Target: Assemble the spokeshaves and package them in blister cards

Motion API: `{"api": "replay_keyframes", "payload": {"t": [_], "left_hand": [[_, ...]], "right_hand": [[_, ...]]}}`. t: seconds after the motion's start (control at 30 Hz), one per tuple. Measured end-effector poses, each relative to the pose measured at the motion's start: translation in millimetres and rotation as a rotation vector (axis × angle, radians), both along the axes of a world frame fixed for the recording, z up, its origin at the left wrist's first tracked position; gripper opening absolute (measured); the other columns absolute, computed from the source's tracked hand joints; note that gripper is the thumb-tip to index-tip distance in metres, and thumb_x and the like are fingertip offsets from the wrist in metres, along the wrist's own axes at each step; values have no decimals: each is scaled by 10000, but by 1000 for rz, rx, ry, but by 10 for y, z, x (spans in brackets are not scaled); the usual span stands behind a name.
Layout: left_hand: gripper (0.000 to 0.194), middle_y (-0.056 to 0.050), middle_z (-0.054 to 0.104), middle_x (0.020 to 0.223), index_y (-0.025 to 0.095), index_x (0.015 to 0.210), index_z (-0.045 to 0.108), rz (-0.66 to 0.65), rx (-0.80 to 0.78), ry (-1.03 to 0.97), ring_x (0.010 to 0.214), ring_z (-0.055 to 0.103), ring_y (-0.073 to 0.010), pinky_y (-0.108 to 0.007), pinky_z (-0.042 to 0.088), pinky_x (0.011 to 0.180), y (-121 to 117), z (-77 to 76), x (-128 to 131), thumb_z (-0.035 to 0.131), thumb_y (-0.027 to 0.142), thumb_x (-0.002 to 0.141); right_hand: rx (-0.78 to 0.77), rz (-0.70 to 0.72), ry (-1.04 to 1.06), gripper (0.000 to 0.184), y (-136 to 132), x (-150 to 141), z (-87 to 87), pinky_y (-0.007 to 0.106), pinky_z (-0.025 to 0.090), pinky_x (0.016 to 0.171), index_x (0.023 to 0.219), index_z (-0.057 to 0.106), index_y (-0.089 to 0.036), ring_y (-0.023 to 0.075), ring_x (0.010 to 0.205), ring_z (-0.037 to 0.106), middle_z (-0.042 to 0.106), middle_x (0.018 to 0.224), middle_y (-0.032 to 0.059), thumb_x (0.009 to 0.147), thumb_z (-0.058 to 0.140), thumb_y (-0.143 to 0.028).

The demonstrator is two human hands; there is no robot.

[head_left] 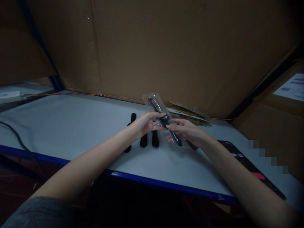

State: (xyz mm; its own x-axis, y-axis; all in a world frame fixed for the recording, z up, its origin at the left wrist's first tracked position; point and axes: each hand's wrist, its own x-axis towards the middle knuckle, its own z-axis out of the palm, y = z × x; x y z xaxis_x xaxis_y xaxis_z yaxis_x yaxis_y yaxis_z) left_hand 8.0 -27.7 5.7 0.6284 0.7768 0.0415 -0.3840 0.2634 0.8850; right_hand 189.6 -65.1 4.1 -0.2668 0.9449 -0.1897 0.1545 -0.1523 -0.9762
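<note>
Above the table I hold a long black object with rounded ends (175, 138), inside a clear plastic bag (154, 96). It slants from upper left to lower right, and its exact kind is hard to make out. My left hand (150, 122) pinches it near the middle, thumb on top. Close beside, my right hand (184, 129) is closed on its lower half. Under and beside my left hand lie several similar black pieces (155, 141) on the table. Another dark piece (192, 145) shows partly below my right hand.
A grey table (59, 123) with a blue front edge stands before a tall cardboard wall (152, 50). Flat clear plastic bags (192, 114) lie at the back. A dark device with a lit display (229, 147) is at right. A black cable (16, 136) crosses the left side.
</note>
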Motion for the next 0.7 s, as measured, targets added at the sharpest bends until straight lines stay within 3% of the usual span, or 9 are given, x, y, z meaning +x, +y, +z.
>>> {"api": "replay_keyframes", "payload": {"t": [0.17, 0.33, 0.47, 0.53, 0.7], "left_hand": [[220, -104, 674, 820, 86, 914, 584, 30, 7, 46, 708, 658, -171, -370, 502, 772, 5, -11, -2, 662, 116, 710], [250, -94, 663, 849, 103, 883, 572, 52, 15, 22, 711, 654, -175, -408, 495, 800, 25, 0, -20, 683, 94, 659], [254, -93, 654, 827, 107, 906, 575, 0, -71, 7, 713, 648, -196, -440, 474, 829, 47, 33, -51, 637, 243, 700], [325, -104, 650, 828, 119, 921, 565, -9, -146, 9, 751, 648, -229, -466, 462, 826, 52, 53, -69, 617, 357, 707], [551, -156, 649, 855, 112, 931, 562, -111, -240, 66, 860, 636, -291, -454, 451, 809, 64, 64, -97, 545, 600, 676]], "right_hand": [[7, 8, -18, 544, -63, 5, -55, 409, 569, 638, 1117, 544, -212, 199, 670, 657, 673, 815, 55, 632, 737, -363], [61, 10, -24, 582, -90, 20, -10, 371, 570, 614, 1159, 482, -241, 208, 809, 645, 644, 885, 39, 641, 725, -348], [136, -129, -165, 573, -89, 74, 61, 299, 526, 533, 1162, 447, -239, 146, 608, 622, 628, 841, 22, 668, 696, -390], [206, -183, -188, 561, -88, 126, 104, 290, 513, 551, 1152, 464, -228, 151, 630, 630, 628, 852, 32, 672, 688, -415], [357, -98, -191, 598, -88, 310, 215, 307, 495, 586, 1242, 490, -260, 136, 622, 595, 623, 869, 31, 695, 672, -417]]}}
